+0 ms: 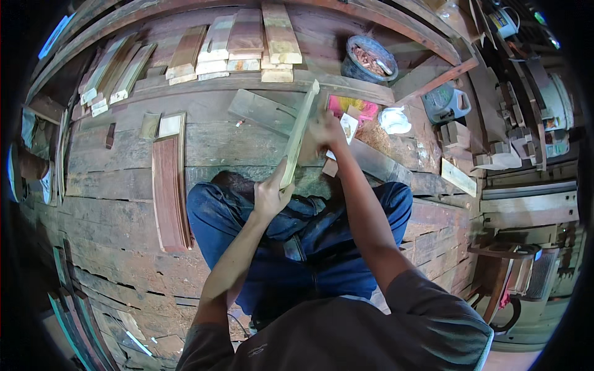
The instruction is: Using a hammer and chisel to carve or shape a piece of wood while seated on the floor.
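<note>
My left hand (272,193) is wrapped round the lower end of a long pale wooden strip (301,133). The strip tilts up and away from me, its far end narrow and rough. Just right of it is my right hand (328,133), smeared by motion, so I cannot tell whether its fingers hold anything. Below that hand lies a small tan block (330,167). Beyond the strip, a grey board (263,111) rests on the plank floor, and another board (378,162) reaches out to the right of my right forearm.
Stacked cut boards (245,37) line the far side. A dark bucket (370,59) of brownish pieces stands at the far right, near a grey jug (447,102). White cloth (394,120) and a pink-yellow packet (352,106) lie closer. Reddish-brown boards (168,191) lie left of my knee.
</note>
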Action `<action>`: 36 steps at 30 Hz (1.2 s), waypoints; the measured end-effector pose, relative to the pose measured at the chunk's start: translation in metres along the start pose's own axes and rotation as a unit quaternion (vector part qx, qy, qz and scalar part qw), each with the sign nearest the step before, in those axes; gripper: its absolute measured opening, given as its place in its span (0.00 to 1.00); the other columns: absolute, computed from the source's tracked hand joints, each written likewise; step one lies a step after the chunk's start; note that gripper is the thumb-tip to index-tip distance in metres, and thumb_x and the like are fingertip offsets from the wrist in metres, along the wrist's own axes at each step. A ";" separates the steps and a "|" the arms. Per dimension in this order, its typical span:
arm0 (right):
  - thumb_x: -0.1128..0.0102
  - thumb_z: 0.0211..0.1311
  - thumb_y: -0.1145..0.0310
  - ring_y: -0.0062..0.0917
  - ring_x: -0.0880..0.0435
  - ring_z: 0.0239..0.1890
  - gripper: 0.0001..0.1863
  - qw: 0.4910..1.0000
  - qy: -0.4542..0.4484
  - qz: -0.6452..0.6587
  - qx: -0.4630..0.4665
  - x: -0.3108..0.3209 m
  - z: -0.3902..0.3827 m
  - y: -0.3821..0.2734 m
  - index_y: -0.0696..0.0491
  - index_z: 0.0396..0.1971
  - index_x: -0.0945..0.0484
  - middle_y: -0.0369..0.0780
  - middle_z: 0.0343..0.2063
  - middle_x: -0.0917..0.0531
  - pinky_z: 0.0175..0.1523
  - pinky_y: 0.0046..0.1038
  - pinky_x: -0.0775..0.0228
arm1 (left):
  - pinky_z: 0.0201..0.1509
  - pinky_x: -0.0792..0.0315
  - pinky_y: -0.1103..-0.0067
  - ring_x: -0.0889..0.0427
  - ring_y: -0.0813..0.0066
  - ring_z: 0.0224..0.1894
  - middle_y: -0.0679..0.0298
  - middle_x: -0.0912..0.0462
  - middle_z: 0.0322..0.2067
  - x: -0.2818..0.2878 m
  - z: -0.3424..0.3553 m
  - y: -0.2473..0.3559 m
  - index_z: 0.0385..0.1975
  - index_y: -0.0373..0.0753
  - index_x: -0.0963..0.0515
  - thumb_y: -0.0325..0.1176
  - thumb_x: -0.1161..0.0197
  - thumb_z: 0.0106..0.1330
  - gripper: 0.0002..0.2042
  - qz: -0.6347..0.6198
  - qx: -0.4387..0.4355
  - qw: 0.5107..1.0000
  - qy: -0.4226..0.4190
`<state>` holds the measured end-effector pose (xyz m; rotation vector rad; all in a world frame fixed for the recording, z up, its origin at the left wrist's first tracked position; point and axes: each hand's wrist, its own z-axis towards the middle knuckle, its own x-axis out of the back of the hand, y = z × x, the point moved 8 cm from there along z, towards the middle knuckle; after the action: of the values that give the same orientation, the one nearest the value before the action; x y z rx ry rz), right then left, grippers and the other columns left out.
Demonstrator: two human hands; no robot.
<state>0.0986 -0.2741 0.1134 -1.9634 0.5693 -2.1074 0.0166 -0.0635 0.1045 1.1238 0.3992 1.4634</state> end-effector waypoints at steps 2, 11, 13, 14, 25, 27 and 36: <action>0.33 0.41 0.64 0.47 0.18 0.31 0.15 0.981 0.011 0.158 -0.111 -0.002 0.040 0.038 0.61 0.25 0.22 0.53 0.25 0.22 0.37 0.41 0.23 | 0.36 0.20 0.70 0.14 0.54 0.34 0.43 0.18 0.38 -0.006 0.000 -0.001 0.58 0.32 0.30 0.26 0.35 0.49 0.30 0.002 -0.017 1.000 0.014; 0.48 0.57 0.66 0.50 0.18 0.39 0.16 0.996 0.051 -0.013 -0.077 -0.035 -0.026 -0.002 0.66 0.37 0.26 0.60 0.29 0.19 0.45 0.47 0.26 | 0.37 0.21 0.71 0.15 0.53 0.35 0.44 0.18 0.37 0.006 -0.001 -0.011 0.57 0.31 0.29 0.26 0.35 0.52 0.28 -0.027 0.013 0.999 0.038; 0.47 0.57 0.65 0.50 0.18 0.36 0.16 0.998 0.033 0.016 -0.059 -0.028 -0.031 -0.005 0.66 0.34 0.25 0.56 0.29 0.18 0.42 0.45 0.26 | 0.38 0.21 0.71 0.15 0.53 0.36 0.44 0.18 0.37 0.006 -0.003 -0.011 0.57 0.31 0.29 0.26 0.35 0.53 0.28 -0.026 0.008 0.999 0.038; 0.47 0.57 0.65 0.50 0.18 0.36 0.16 0.997 0.032 0.014 -0.064 -0.028 -0.025 0.008 0.66 0.34 0.25 0.56 0.29 0.18 0.42 0.45 0.26 | 0.38 0.21 0.71 0.15 0.53 0.36 0.44 0.18 0.38 0.003 0.000 -0.008 0.57 0.31 0.29 0.26 0.35 0.52 0.28 -0.036 0.021 0.999 0.034; 0.44 0.55 0.59 0.54 0.18 0.36 0.29 0.994 0.046 0.008 -0.098 -0.021 0.017 0.032 0.71 0.44 0.34 0.60 0.31 0.19 0.43 0.45 0.24 | 0.36 0.21 0.70 0.14 0.53 0.35 0.44 0.17 0.35 -0.012 0.003 -0.010 0.58 0.32 0.30 0.28 0.35 0.53 0.29 -0.028 0.055 0.998 -0.008; 0.47 0.57 0.59 0.58 0.20 0.39 0.29 0.994 0.013 0.055 -0.092 -0.011 -0.020 -0.028 0.72 0.46 0.39 0.65 0.33 0.21 0.46 0.46 0.26 | 0.36 0.21 0.71 0.14 0.54 0.35 0.44 0.17 0.34 0.005 -0.002 -0.017 0.58 0.31 0.30 0.28 0.35 0.54 0.28 -0.054 0.057 0.996 0.032; 0.43 0.55 0.64 0.47 0.18 0.45 0.20 0.998 -0.005 0.011 0.055 0.003 0.072 0.042 0.70 0.34 0.29 0.58 0.38 0.19 0.51 0.39 0.25 | 0.36 0.20 0.71 0.14 0.54 0.33 0.41 0.18 0.37 -0.010 0.003 0.001 0.58 0.30 0.30 0.25 0.36 0.53 0.28 -0.040 0.027 0.999 0.001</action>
<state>0.1652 -0.3229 0.1016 -1.8984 0.4613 -2.0675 0.0169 -0.0743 0.1031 1.1373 0.4831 1.3921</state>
